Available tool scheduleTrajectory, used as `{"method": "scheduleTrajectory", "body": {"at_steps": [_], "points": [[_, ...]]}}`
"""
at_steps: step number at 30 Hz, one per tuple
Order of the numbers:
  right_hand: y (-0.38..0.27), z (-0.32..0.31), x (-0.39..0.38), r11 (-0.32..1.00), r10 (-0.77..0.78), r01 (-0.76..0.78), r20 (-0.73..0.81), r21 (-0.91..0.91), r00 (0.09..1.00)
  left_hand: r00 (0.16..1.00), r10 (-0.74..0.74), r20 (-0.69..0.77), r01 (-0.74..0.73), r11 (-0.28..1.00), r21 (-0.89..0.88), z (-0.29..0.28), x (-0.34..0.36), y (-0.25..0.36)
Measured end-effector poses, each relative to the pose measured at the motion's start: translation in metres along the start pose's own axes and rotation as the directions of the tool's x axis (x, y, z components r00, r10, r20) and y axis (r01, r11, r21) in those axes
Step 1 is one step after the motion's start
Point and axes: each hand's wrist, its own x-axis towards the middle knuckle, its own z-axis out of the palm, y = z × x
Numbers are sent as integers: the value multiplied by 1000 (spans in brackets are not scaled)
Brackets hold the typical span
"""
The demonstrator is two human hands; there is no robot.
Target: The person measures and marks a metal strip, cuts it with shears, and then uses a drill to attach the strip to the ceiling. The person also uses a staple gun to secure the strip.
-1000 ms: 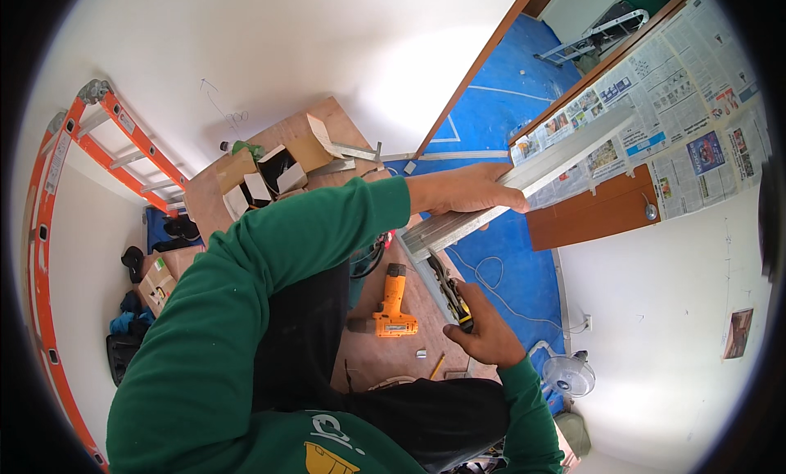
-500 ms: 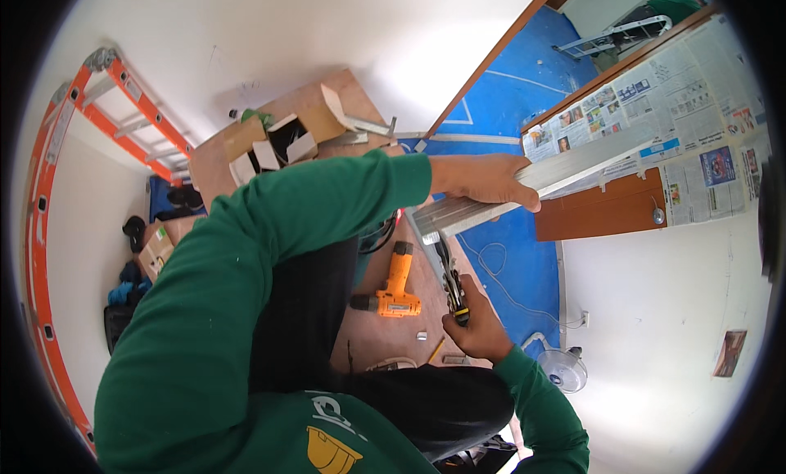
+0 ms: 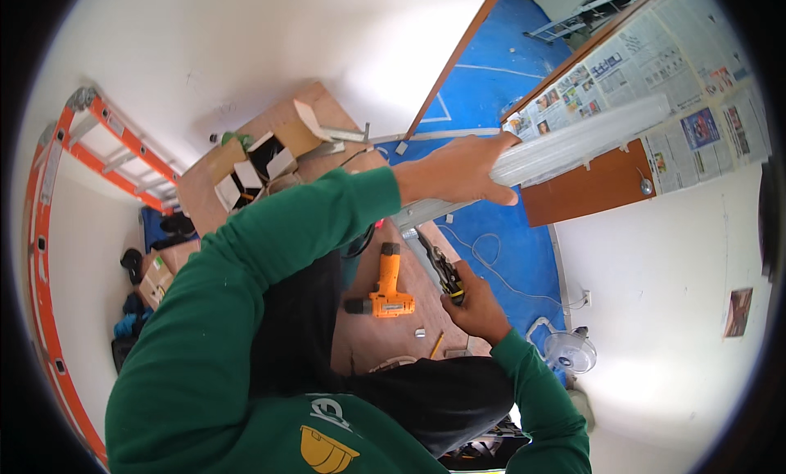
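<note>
My left hand [image 3: 458, 169] is closed around a long silver metal profile [image 3: 581, 142], which slants up to the right and is smeared by motion at its far end. From the profile's near end a flat metal piece [image 3: 427, 259] runs down toward my right hand [image 3: 476, 306]. That hand grips a pliers-like tool [image 3: 442, 271] with dark jaws and black-and-yellow handles. Its jaws point up toward the profile's near end; whether they bite on the metal I cannot tell. A yellow cordless drill [image 3: 391, 290] lies on the wooden board [image 3: 356, 343] left of my right hand.
An orange ladder [image 3: 45, 228] stands at the left. Opened cardboard boxes [image 3: 299, 134] sit on the board's far part. Blue sheeting [image 3: 516, 269] covers the floor, crossed by a white cable. A fan [image 3: 571, 353] is at the right, below a newspaper-covered door [image 3: 585, 183].
The metal profile has shifted slightly left and its far end has swung up, my left hand moving with it. The whole view has also shifted a little. Both hands keep their holds.
</note>
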Motion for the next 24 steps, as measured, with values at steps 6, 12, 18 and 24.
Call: {"method": "scheduleTrajectory", "body": {"at_steps": [6, 12, 18, 24], "points": [[14, -8, -8, 992, -28, 36, -70, 119, 997, 933, -2, -359, -75, 977, -199, -37, 4, 17], [-14, -8, -5, 867, 60, -42, -21, 496, 998, 657, -107, -747, -348, 835, -426, -43, 22, 40], [-18, -9, 2, 857, 98, -21, -123, 514, 988, 535, -128, -835, -419, 819, -393, -52, 15, 47], [-16, -5, 9, 874, 4, 113, -239, 472, 971, 544, -127, -829, -441, 798, -411, -43, 15, 49]]}}
